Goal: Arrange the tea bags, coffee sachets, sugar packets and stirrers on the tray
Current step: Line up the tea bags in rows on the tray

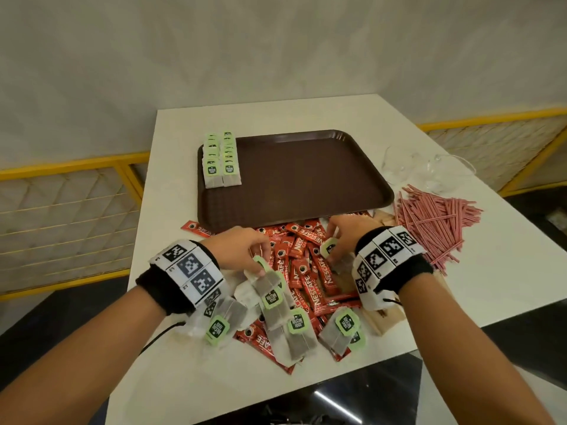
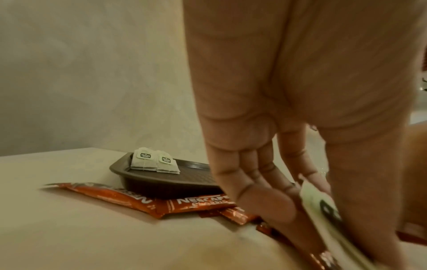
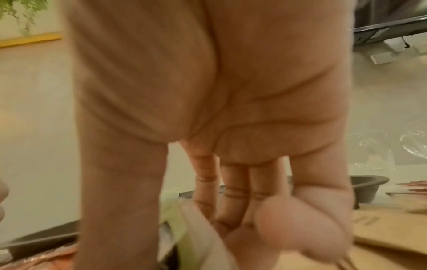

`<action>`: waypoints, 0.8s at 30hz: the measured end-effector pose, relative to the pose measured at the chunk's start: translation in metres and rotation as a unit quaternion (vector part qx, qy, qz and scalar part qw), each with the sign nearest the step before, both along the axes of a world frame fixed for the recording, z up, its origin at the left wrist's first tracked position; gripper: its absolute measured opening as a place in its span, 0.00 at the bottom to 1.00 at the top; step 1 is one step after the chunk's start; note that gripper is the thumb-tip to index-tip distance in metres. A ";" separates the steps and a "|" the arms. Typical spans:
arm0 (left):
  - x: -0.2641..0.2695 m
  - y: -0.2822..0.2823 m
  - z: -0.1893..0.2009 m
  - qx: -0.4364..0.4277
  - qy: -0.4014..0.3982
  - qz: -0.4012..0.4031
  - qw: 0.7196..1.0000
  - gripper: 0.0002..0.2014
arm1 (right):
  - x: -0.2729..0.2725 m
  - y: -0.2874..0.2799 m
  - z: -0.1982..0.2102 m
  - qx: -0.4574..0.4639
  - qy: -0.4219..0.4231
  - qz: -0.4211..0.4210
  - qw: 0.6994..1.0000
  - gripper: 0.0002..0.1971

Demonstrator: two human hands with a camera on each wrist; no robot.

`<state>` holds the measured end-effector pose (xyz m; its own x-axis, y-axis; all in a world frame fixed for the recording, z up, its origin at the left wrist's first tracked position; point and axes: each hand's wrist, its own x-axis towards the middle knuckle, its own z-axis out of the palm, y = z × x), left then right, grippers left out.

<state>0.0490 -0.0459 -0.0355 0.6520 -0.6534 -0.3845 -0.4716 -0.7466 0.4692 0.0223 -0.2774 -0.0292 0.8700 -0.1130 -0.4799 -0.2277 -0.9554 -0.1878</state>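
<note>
Tea bags (image 1: 221,161) on tray (image 1: 306,179) far-left

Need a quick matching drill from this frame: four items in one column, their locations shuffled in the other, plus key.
1. stirrers
2. arranged tea bags
3. coffee sachets
4. tea bag tag

A. pinched by right hand
B. heaped before tray's near edge
C. two rows, tray's far-left corner
D. piled on table right of tray

1-D, 2-C, 3-B, 4-A
</note>
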 end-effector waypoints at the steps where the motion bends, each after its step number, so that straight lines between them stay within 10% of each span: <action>1: 0.001 0.001 0.001 -0.013 -0.004 0.010 1.000 0.09 | 0.002 0.001 0.000 0.007 -0.002 -0.006 1.000 0.23; 9: 0.016 0.007 0.020 -0.174 0.105 0.129 0.970 0.05 | 0.012 0.006 0.010 0.095 -0.059 -0.029 0.993 0.11; 16: 0.034 0.029 0.033 -0.310 0.204 0.272 0.888 0.07 | 0.029 0.011 0.023 0.326 -0.094 -0.083 0.937 0.05; 24: 0.075 0.072 0.019 -0.273 0.179 0.374 0.868 0.11 | 0.079 0.052 0.020 0.467 0.001 -0.135 0.874 0.11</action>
